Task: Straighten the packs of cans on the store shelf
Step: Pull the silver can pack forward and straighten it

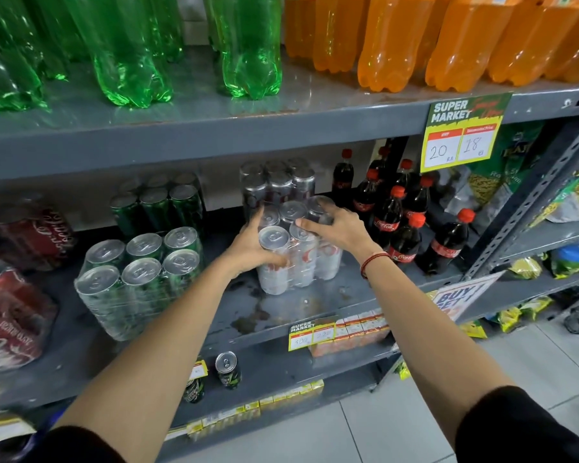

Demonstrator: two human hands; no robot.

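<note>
Gripping a shrink-wrapped six-pack of silver cans (296,252) with both hands on the grey middle shelf (315,305).

Each hand was closed on that silver pack: the left hand (251,243) clasped its left side with the fingers wrapped round the front can, and the right hand (340,225) lay over its right top edge, a red thread bracelet (375,262) on that wrist. The silver pack stood upright, set back from the shelf's front edge, turned slightly askew to it. Just behind the pack stood another pack of dark cans (276,185). To its left sat a green six-pack (137,279), with a second green pack (159,203) farther back. To its right clustered small cola bottles (401,222) with red caps. Far left of the pack lay red cola packs (10,312), tipped on their sides.
</note>
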